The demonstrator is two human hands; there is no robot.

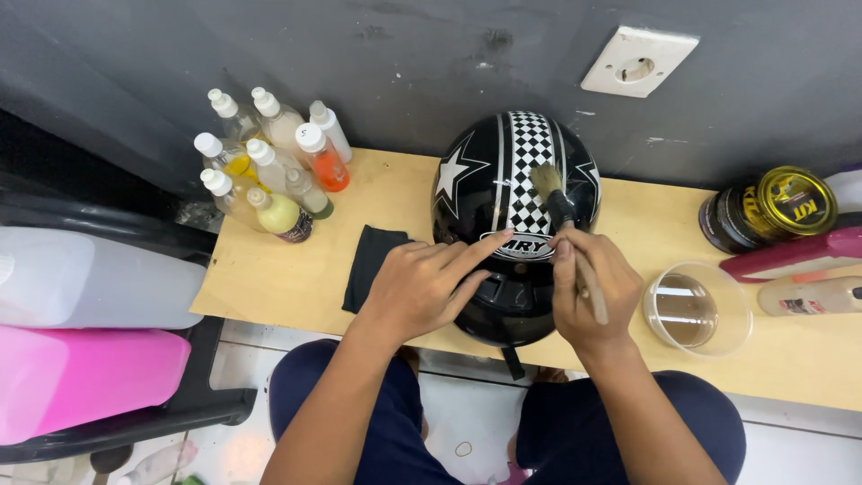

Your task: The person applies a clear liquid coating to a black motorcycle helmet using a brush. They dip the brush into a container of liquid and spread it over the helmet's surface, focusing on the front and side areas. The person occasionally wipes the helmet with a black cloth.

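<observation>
Brushwork goes best in short strokes: we steady the black helmet (516, 224) on the wooden bench (296, 269) with our left hand (422, 283) spread flat, while our right hand (588, 292) grips the brush (566, 224), bristles touching its checkered stripe.

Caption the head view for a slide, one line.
Right hand brushes a black helmet with a paintbrush while the left hand steadies it on a wooden board.

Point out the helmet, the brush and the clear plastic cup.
helmet (467, 180): head view, black shell beside the star.
brush (546, 180): head view, bristle tip on the checkered stripe.
clear plastic cup (738, 316): head view, right rim.
</observation>
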